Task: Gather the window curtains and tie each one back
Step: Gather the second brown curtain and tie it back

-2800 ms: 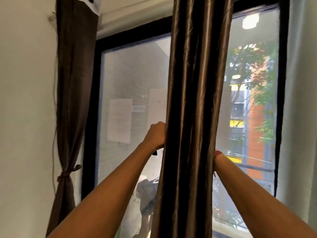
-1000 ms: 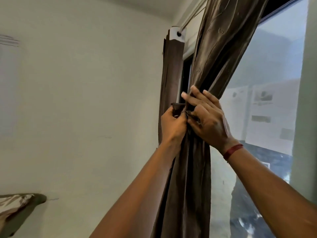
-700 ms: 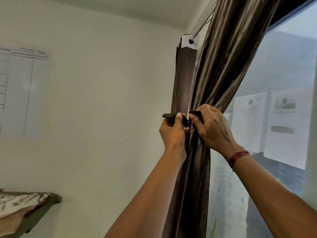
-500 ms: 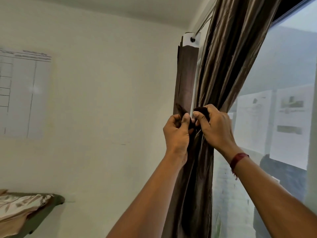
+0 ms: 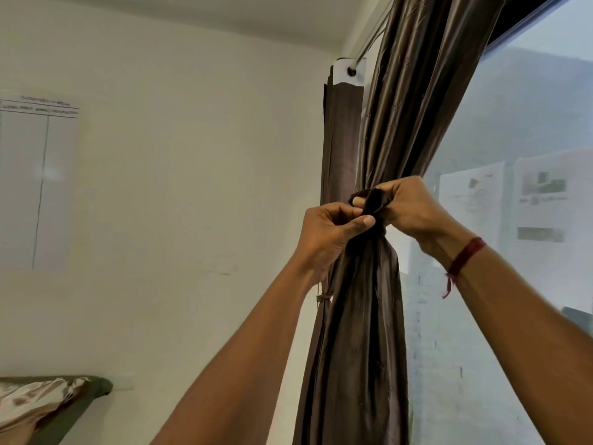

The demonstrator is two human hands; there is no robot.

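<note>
A shiny brown curtain (image 5: 362, 332) hangs from the rod and is bunched into a narrow waist at chest height. A dark brown tie strip (image 5: 373, 202) wraps that waist. My left hand (image 5: 330, 234) pinches one end of the strip on the left of the bunch. My right hand (image 5: 409, 208) grips the other end on the right, its fingers partly hidden behind the strip. Behind, a second matte brown curtain (image 5: 341, 149) hangs flat by the wall, tied lower down with a thin cord (image 5: 322, 298).
The window glass (image 5: 513, 123) fills the right side, with papers (image 5: 542, 200) seen through it. A metal curtain rod (image 5: 369, 43) runs up to the right. A white wall (image 5: 192, 187) with a chart (image 5: 38, 184) lies left; a draped shelf (image 5: 48, 399) sits low left.
The curtain was pulled from the window's middle over to the left side. Both hands took the tie strip around it and have drawn the bunch tighter, with the ends now crossing.
</note>
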